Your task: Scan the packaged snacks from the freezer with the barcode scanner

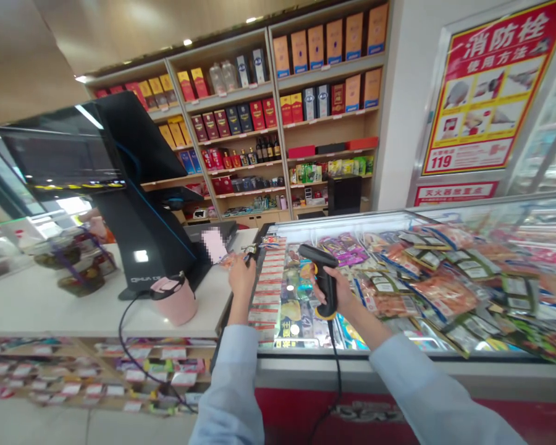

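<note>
My right hand (pixel 331 290) is wrapped round the grip of a black barcode scanner (pixel 325 272) with yellow trim, held above the glass-topped freezer (pixel 301 361). The scanner's cable (pixel 336 364) hangs down over the freezer's front. My left hand (pixel 241 275) is at the freezer's left rim, by the counter's edge, with its fingers curled. A small dark item (pixel 250 250) shows at its fingertips; its kind is unclear. Just right of that hand, a strip of price labels (pixel 266 284) runs along the glass. Small packets (pixel 273 241) lie at the strip's far end.
Shrimp-like frozen packs (pixel 445 290) are heaped over the freezer's right part. On the white counter (pixel 88 318) at left stand a black checkout screen (pixel 152 216), a pink cup-shaped holder (pixel 176 303) and strapped jars (pixel 81 272). Shelves of boxed bottles (pixel 236 120) line the back wall.
</note>
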Demonstrator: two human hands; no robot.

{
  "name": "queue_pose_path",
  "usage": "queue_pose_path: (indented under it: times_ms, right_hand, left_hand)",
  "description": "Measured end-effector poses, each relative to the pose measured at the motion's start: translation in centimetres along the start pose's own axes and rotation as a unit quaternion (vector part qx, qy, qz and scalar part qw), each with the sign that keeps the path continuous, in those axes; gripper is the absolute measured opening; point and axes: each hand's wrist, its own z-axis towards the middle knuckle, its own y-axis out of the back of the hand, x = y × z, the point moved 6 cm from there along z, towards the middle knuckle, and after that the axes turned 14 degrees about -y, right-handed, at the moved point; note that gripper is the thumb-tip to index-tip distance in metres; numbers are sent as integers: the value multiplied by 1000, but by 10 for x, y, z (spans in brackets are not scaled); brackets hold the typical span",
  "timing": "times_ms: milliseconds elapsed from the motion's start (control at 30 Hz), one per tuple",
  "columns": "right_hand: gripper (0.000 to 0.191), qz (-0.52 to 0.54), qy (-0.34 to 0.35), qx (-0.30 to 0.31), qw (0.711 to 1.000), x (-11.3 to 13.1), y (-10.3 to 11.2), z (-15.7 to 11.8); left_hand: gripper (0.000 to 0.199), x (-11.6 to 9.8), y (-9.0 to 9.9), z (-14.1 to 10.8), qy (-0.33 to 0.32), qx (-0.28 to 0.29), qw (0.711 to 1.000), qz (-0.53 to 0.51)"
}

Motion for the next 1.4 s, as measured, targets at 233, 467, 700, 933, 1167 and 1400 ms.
queue_pose_path:
  times_ms: [233,467,700,933,1167,1400]
  right_hand:
    - [37,36,-52,11,998,-38,20,33]
    - [37,65,-96,37,993,-61,19,36]
    - [36,84,-109,34,990,-71,25,34]
    - [36,81,-112,32,990,-74,28,33]
    - [39,72,-113,23,991,-73,28,31]
    - [37,80,-106,18,991,-70,22,29]
  left_hand:
    - [39,59,-19,8,34,-54,995,76]
    - [48,67,-54,2,23,24,988,150]
    - [56,80,-64,1,106,56,981,154]
    - [45,79,-68,1,66,61,987,134]
    - [40,74,-56,-2,93,-15,978,185]
    - [36,76,-42,-9,147,-53,964,215]
